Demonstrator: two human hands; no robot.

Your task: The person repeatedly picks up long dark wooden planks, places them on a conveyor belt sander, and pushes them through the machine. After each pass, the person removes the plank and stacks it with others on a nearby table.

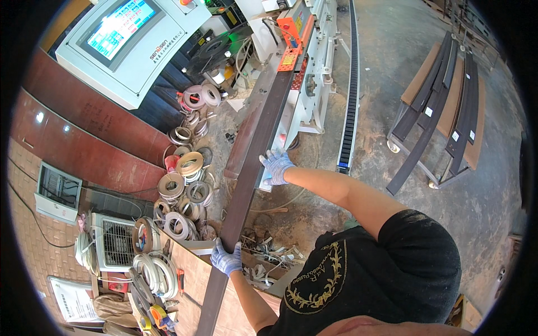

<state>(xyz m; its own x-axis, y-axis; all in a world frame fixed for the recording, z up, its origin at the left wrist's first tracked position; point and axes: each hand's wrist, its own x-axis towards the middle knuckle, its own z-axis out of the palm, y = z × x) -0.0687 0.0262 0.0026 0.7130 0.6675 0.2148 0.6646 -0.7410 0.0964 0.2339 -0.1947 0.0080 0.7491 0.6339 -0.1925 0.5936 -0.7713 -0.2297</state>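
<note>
A long, narrow dark brown board runs from the lower edge up into a machine with an orange guard. My left hand, in a pale striped glove, grips the board across its width near its lower part. Farther up, my gloved right hand rests on the board's right side, its fingers spread and stretched over the surface. Under the board's lower stretch lies a light wooden surface. The board's far end is hidden under the guard.
At upper left stands a control panel with a lit screen. Coils of edge banding are heaped left of the board. A roller track runs along the floor to the right. Beyond it, a wheeled rack carries several dark boards.
</note>
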